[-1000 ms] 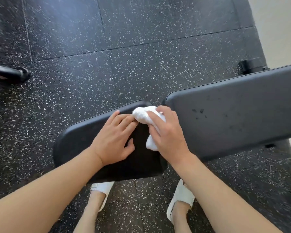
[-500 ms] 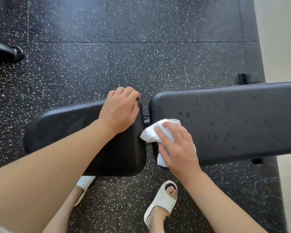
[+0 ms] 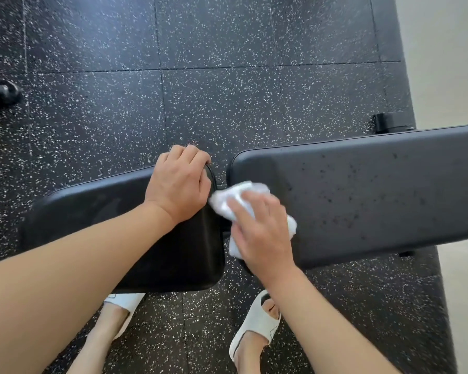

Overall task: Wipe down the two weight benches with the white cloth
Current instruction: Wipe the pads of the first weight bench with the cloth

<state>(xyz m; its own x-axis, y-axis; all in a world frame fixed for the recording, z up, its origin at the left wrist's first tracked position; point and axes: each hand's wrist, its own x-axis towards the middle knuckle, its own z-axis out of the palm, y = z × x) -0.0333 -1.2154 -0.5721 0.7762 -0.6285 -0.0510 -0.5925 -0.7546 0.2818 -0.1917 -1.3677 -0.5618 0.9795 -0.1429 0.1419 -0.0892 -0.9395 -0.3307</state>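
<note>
Two black padded sections of a weight bench lie end to end over speckled black rubber flooring (image 3: 227, 90), seen from above. On the left, the seat pad (image 3: 97, 211) carries the left hand (image 3: 179, 184), its fingers curled over the pad's far corner, gripping the edge. Across a narrow gap, the right hand (image 3: 260, 233) presses a bunched white cloth (image 3: 238, 197) onto the near end of the long back pad (image 3: 376, 190), fingers spread loosely over it. Below, two feet in white sandals (image 3: 257, 325) stand on the floor.
</note>
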